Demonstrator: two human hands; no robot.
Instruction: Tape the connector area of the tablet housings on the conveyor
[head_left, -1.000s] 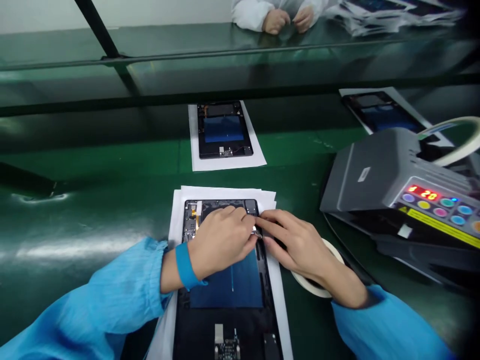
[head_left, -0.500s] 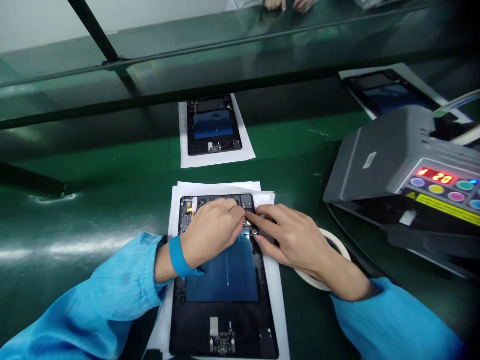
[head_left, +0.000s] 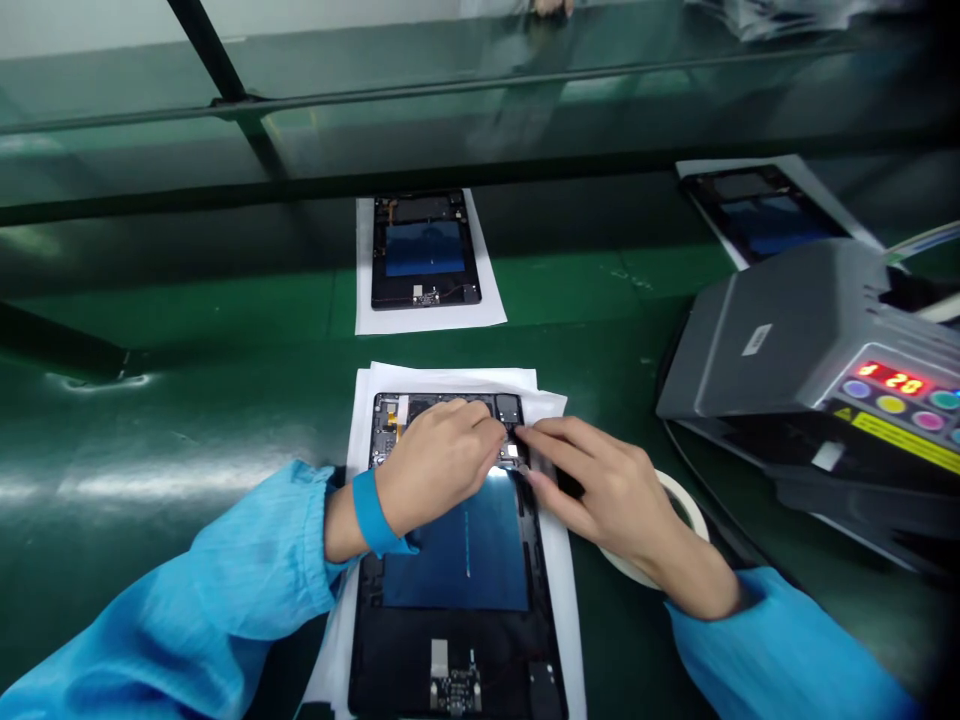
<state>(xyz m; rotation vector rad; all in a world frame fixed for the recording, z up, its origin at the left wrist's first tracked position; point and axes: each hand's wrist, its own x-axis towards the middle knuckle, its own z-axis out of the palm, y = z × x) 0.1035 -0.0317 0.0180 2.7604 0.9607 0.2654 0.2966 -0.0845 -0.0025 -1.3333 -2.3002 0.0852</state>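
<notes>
An opened tablet (head_left: 457, 640) with bare electronics lies on white paper (head_left: 566, 620) in front of me. A blue sheet-like battery area (head_left: 465, 570) fills its middle, and a small circuit board (head_left: 456, 690) sits near the close end. Over the tablet's far part is my left hand (head_left: 442, 465), its fingers curled into a pinch at the far right corner. Whatever those fingertips hold is hidden. Reaching in from the right, my right hand (head_left: 600, 485) has index finger and thumb stretched apart, their tips at the tablet's right edge beside small parts. A blue band (head_left: 369, 512) circles my left wrist.
A roll of tape (head_left: 686, 505) lies partly under my right forearm. To the right stands a grey machine (head_left: 757, 340) with a lit red display. Farther back, another opened tablet (head_left: 427, 290) and a third tablet (head_left: 772, 220) rest on paper. Another person's hand (head_left: 553, 6) shows at the top.
The view has shifted slightly, so tablet, hands and machine sit a little farther right. My fingertips have parted slightly, and a small white square shows between them; both hands stay at the far right corner.
</notes>
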